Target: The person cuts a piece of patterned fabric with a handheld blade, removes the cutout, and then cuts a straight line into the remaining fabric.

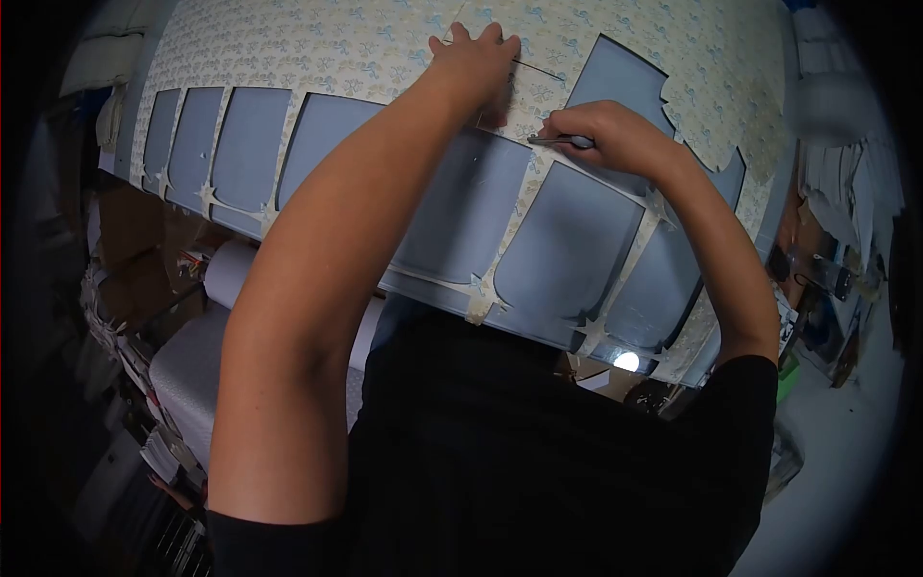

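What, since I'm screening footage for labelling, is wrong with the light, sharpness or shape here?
Head view: wide-angle distortion bows the worktop, with dark corners; a white glare spot shows near its near edge; soft shadows darken the grey-blue areas; the black shirt loses detail; clutter at the right looks soft.

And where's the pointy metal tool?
In the head view, the tool is in the right hand, its tip at the patterned sheet, below and to the right of the left hand.

Seemingly narrow gap between left hand (478, 65) and tool (580, 142).
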`<state>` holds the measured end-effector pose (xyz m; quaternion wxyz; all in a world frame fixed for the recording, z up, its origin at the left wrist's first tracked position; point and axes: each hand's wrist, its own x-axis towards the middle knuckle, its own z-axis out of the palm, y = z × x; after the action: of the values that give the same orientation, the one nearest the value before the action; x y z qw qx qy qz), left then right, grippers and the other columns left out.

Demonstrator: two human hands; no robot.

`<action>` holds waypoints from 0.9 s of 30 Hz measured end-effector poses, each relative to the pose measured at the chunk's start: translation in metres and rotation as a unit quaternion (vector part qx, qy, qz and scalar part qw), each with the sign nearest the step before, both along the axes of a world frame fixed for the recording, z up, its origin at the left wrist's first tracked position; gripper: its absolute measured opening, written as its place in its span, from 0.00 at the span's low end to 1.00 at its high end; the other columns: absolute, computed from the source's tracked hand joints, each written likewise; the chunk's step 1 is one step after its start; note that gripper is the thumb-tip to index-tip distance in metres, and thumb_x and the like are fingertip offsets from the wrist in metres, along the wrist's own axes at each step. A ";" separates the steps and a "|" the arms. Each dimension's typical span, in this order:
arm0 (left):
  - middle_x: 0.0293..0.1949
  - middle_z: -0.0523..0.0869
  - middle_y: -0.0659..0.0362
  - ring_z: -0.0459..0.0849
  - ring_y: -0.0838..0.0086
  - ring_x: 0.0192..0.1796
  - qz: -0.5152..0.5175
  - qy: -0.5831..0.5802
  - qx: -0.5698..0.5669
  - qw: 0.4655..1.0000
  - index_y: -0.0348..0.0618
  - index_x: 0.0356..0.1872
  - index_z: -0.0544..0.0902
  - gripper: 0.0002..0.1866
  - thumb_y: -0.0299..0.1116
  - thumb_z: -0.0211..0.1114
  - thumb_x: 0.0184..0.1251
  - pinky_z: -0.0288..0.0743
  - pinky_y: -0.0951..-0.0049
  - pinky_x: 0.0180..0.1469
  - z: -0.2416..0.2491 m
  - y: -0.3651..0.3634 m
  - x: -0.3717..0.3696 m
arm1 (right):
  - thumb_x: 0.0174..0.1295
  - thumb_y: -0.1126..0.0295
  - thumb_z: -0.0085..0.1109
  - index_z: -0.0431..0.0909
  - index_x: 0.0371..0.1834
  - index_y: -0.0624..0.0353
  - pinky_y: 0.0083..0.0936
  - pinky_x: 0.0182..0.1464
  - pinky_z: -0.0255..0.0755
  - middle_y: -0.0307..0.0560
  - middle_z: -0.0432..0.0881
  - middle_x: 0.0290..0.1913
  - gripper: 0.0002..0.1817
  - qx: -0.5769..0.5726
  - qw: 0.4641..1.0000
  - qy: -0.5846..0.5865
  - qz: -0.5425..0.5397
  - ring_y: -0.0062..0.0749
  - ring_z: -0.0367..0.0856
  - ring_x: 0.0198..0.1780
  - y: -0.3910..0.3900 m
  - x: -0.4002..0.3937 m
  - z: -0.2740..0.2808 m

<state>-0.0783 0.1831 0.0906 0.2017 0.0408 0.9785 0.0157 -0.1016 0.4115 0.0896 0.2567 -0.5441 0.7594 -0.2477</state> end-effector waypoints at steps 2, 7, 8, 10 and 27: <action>0.82 0.63 0.58 0.66 0.39 0.78 -0.005 -0.002 0.000 1.000 0.60 0.81 0.64 0.64 0.43 0.90 0.34 0.68 0.29 0.73 0.001 0.000 -0.001 | 0.64 0.76 0.68 0.83 0.48 0.59 0.38 0.47 0.82 0.48 0.89 0.42 0.10 0.014 1.000 -0.002 0.001 0.46 0.89 0.44 -0.002 0.000 0.004; 0.80 0.65 0.57 0.68 0.40 0.77 -0.010 0.003 -0.001 1.000 0.59 0.81 0.64 0.65 0.43 0.91 0.33 0.71 0.32 0.72 -0.002 -0.001 -0.001 | 0.65 0.74 0.68 0.77 0.43 0.56 0.42 0.41 0.78 0.48 0.88 0.36 0.08 -0.018 1.000 0.016 0.009 0.47 0.88 0.39 -0.002 0.000 -0.002; 0.77 0.68 0.57 0.65 0.37 0.78 -0.007 0.010 0.015 1.000 0.57 0.78 0.68 0.61 0.42 0.91 0.35 0.70 0.31 0.71 -0.003 -0.001 0.000 | 0.65 0.74 0.68 0.77 0.43 0.56 0.42 0.41 0.78 0.48 0.88 0.36 0.08 -0.017 1.000 0.016 0.008 0.47 0.88 0.39 -0.002 0.000 -0.001; 0.75 0.71 0.57 0.62 0.34 0.79 -0.005 0.018 0.031 0.999 0.56 0.75 0.71 0.58 0.41 0.92 0.36 0.69 0.29 0.70 -0.003 -0.001 0.000 | 0.65 0.74 0.68 0.77 0.43 0.56 0.42 0.41 0.78 0.48 0.88 0.35 0.08 -0.015 1.000 0.015 0.006 0.47 0.88 0.39 -0.002 -0.001 0.001; 0.70 0.74 0.57 0.73 0.45 0.72 -0.041 0.035 -0.021 0.998 0.52 0.73 0.71 0.57 0.40 0.91 0.34 0.81 0.45 0.64 0.009 0.007 0.005 | 0.65 0.76 0.67 0.77 0.42 0.59 0.41 0.43 0.80 0.48 0.87 0.37 0.08 0.009 0.997 0.071 -0.017 0.48 0.88 0.40 -0.010 0.016 0.001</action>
<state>-0.0728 0.1900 0.1000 0.1691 0.0773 0.9825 -0.0147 -0.0853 0.4017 0.0907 0.2028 -0.5449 0.7871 -0.2060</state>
